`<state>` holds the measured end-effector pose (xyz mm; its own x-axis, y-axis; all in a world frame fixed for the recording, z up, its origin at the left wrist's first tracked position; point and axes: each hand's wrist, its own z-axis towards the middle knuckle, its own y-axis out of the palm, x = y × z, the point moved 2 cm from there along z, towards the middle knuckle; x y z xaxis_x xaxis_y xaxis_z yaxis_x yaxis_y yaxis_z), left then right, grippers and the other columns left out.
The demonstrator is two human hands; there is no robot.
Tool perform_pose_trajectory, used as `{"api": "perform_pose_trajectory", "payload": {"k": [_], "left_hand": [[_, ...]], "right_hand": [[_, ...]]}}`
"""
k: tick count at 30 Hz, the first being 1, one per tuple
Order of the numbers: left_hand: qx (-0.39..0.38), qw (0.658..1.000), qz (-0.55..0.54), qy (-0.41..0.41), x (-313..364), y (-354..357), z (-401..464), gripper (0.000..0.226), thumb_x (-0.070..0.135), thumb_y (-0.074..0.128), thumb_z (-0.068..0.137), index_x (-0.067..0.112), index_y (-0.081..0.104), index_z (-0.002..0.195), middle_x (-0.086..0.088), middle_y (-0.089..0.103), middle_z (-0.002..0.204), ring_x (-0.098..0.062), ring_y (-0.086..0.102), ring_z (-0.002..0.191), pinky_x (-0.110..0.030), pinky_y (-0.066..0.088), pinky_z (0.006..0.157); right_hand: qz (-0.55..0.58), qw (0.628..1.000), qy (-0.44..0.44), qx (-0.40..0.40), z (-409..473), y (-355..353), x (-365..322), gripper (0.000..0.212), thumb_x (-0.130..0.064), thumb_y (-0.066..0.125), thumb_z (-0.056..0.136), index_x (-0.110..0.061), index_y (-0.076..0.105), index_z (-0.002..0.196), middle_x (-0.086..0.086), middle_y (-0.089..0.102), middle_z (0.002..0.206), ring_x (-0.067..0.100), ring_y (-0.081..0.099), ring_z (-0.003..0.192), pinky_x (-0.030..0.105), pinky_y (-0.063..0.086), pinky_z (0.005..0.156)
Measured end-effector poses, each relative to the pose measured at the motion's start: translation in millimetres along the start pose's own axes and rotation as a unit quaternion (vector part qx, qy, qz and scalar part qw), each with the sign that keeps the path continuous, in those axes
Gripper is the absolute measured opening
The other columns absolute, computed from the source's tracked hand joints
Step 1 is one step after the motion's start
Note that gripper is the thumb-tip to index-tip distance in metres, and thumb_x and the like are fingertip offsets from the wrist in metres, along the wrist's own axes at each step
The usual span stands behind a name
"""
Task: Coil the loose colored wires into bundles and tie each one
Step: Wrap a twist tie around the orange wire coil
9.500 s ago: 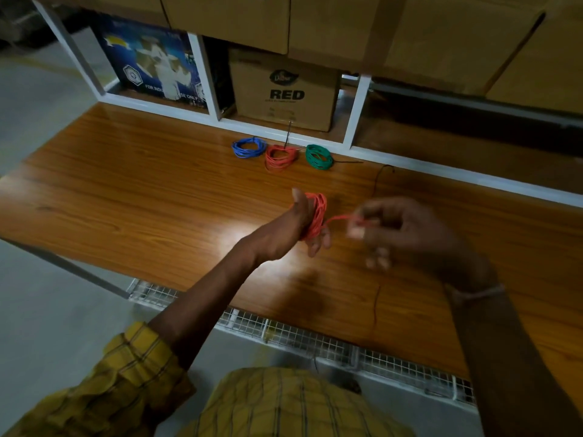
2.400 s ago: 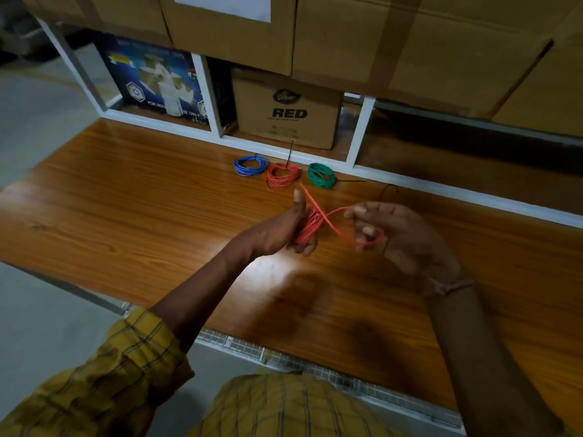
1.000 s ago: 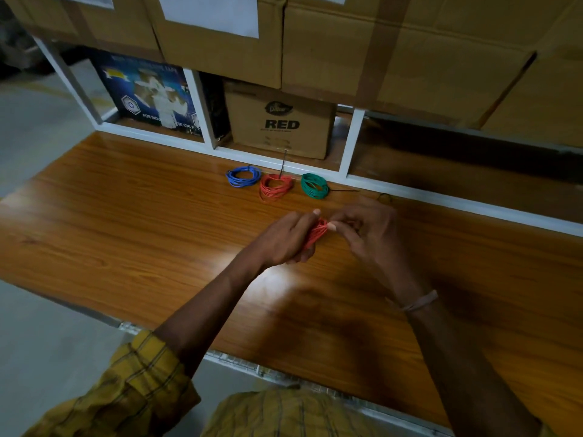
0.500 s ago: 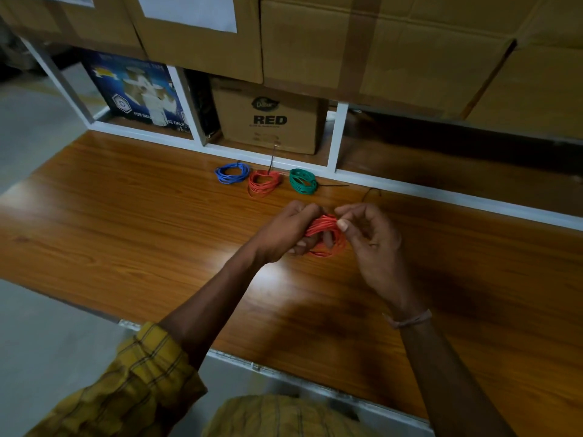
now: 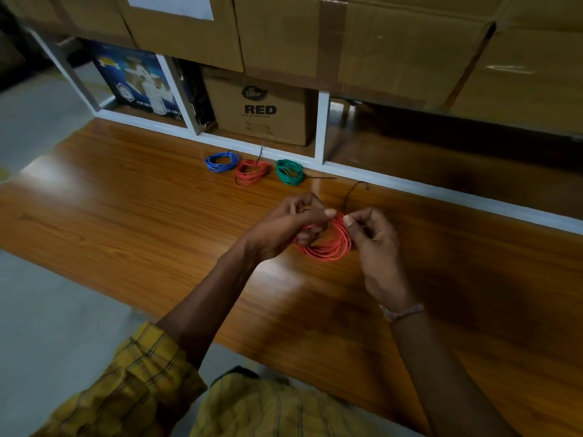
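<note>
Fingers (image 5: 318, 229) of the left hand (image 5: 284, 227) were curled round the near-left side of the held red coil (image 5: 328, 244), thumb tip laid along its top. Fingers of the right hand (image 5: 375, 238) pinched the same coil at its upper right, thumb and forefinger pressed together on the strands. Both hands held the coil just above the counter (image 5: 142, 216), toward the middle of the board; whether its lower loops touched the wood could not be told.

Item: blue coil (image 5: 221, 161), lying flat on the counter near the back edge, leftmost of three.
Item: second red coil (image 5: 251, 172), lying just right of the blue one, slightly nearer the person.
Item: green coil (image 5: 289, 172), lying just right of that, close to the white shelf frame (image 5: 318, 127).
Item: thin dark wire (image 5: 353, 190), loose on the counter between the green coil and the hands.
Item: brown carton marked RED (image 5: 260, 110), standing in the shelf bay behind the three coils.
Item: blue printed box (image 5: 135, 80), in the bay to its left.
Item: large taped cartons (image 5: 347, 39), along the shelf above.
Item: yellow checked sleeve (image 5: 132, 383), on the left arm; pale wristband (image 5: 402, 311), on the right wrist.
</note>
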<state>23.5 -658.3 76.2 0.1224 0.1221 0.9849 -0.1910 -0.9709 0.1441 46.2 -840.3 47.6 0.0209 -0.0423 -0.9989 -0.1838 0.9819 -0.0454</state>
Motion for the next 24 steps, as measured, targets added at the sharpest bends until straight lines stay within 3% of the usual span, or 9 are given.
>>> {"api": "perform_pose_trajectory", "payload": {"k": [2,5,8,11,16,19,24], "left_hand": [[0.013,1.000,0.010,-0.003,-6.1,5.3,3.4,0.009,0.006,0.061,0.105,0.001,0.058,0.112,-0.008,0.050,0.071,-0.010,0.042,0.051,-0.020,0.033,0.045],[0.062,0.996,0.056,-0.001,-18.4,10.0,14.4,0.010,0.009,0.061,0.107,0.001,0.060,0.111,-0.007,0.052,0.072,-0.012,0.047,0.056,-0.020,0.038,0.050],[0.101,0.989,0.106,0.001,-30.6,7.7,27.9,0.018,0.018,0.061,0.108,0.000,0.063,0.105,-0.008,0.056,0.076,-0.012,0.052,0.063,-0.021,0.043,0.055],[0.143,0.985,0.094,-0.012,-38.6,0.1,39.0,0.021,0.021,0.057,0.110,0.002,0.062,0.103,-0.008,0.052,0.076,-0.010,0.047,0.059,-0.021,0.038,0.051],[0.177,0.977,0.115,-0.023,-45.0,-20.1,59.5,0.023,0.026,0.058,0.109,0.006,0.061,0.099,-0.001,0.054,0.072,-0.004,0.045,0.052,-0.021,0.035,0.048],[0.161,0.978,0.123,-0.040,-50.3,-35.3,74.0,0.029,0.032,0.061,0.108,0.004,0.062,0.109,-0.001,0.059,0.081,-0.003,0.050,0.057,-0.022,0.040,0.051],[0.143,0.984,0.108,-0.020,-63.7,-54.8,95.5,0.031,0.026,0.059,0.109,-0.004,0.055,0.104,0.004,0.053,0.070,-0.005,0.042,0.052,-0.022,0.034,0.048]], "right_hand": [[0.005,1.000,0.018,-0.015,4.9,-8.1,7.8,0.008,-0.027,0.066,0.100,-0.024,0.067,0.092,0.011,0.072,0.099,0.038,0.068,0.093,0.048,0.057,0.076],[0.015,0.998,0.052,-0.010,13.9,-14.5,21.9,0.009,-0.025,0.066,0.100,-0.017,0.067,0.095,0.016,0.071,0.104,0.041,0.067,0.096,0.044,0.056,0.074],[0.022,0.997,0.077,-0.004,25.7,-11.3,29.7,0.008,-0.025,0.066,0.100,-0.019,0.067,0.096,0.013,0.072,0.105,0.026,0.067,0.089,0.026,0.051,0.066],[0.035,0.994,0.104,0.000,39.0,-2.1,35.8,0.007,-0.024,0.065,0.100,-0.022,0.066,0.094,0.008,0.071,0.102,0.013,0.066,0.083,0.017,0.048,0.059],[0.008,0.993,0.114,-0.018,69.3,7.0,46.9,0.007,-0.025,0.067,0.099,-0.024,0.067,0.092,-0.002,0.071,0.095,0.012,0.063,0.083,0.025,0.046,0.063],[-0.001,0.992,0.121,-0.030,88.9,8.9,56.8,0.006,-0.024,0.068,0.098,-0.023,0.068,0.092,0.000,0.070,0.095,0.014,0.062,0.085,0.027,0.046,0.064],[-0.013,0.987,0.156,-0.047,117.7,9.7,67.6,0.010,-0.019,0.067,0.099,-0.010,0.069,0.100,0.004,0.071,0.095,0.010,0.065,0.080,0.018,0.050,0.059]]}}
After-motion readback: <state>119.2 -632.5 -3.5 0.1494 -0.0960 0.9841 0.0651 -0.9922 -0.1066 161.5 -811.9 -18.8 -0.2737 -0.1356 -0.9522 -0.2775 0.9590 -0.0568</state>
